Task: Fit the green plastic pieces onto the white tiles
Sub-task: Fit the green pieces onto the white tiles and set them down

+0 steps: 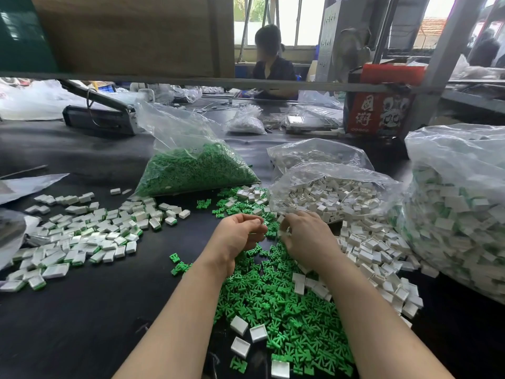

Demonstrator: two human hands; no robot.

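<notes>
A heap of loose green plastic pieces (284,305) covers the dark table in front of me. White tiles (369,250) spill from an open bag (328,198) on the right. My left hand (237,236) hovers above the green heap with curled fingers; what it holds is too small to make out. My right hand (306,236) pinches a small white tile (285,233) at its fingertips. The two hands are close together, nearly touching. A pile of tiles with green pieces fitted (82,233) lies at the left.
A clear bag of green pieces (191,170) stands behind the hands. A large bag of fitted tiles (459,209) fills the right side. A red box (379,110) and a dark tool (101,116) sit at the back, where a person (270,61) is seated.
</notes>
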